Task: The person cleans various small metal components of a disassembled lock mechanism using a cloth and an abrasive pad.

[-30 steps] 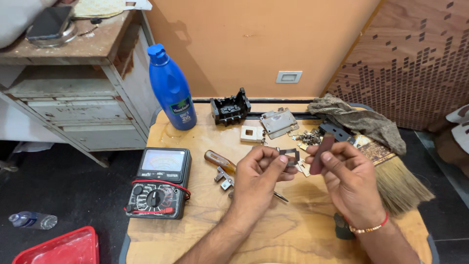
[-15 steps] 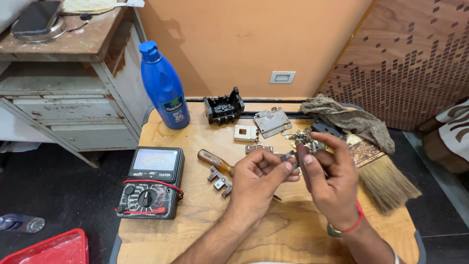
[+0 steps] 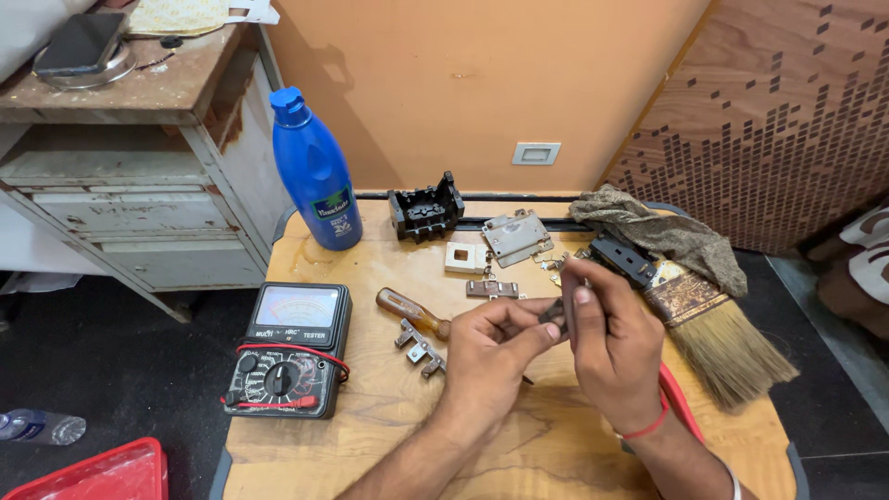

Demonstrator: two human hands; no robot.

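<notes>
two hands meet over the middle of the wooden bench [image 3: 306, 463], working one small dark metal part [image 3: 554, 316] held just above the board. the left hand [image 3: 486, 356] has its grip pinching the part between thumb and forefinger; the right hand [image 3: 611, 356] has its fingertips pressed together on the same piece from the other side, thumb and forefinger close at its upper end. the part is too small and too covered to read well, but its long axis seems to run roughly upright, tilted a little toward the wall.

to do this well, i judge the left pinch should stay steady while the right fingers do the fine work, low over the bench so nothing dropped rolls far.

just behind the left hand lies a screwdriver [image 3: 414, 314] with a brown handle, beside a small metal bracket [image 3: 419, 343]. a flat metal strip [image 3: 493, 289] and a white square frame [image 3: 461, 257] lie farther back, near a grey plate [image 3: 517, 236] and a black plastic housing [image 3: 425, 207]. a blue bottle [image 3: 315, 171] stands at the back left, a black meter [image 3: 289, 350] at the left edge, a brush [image 3: 718, 333] and rag [image 3: 662, 231] to the right.
</notes>
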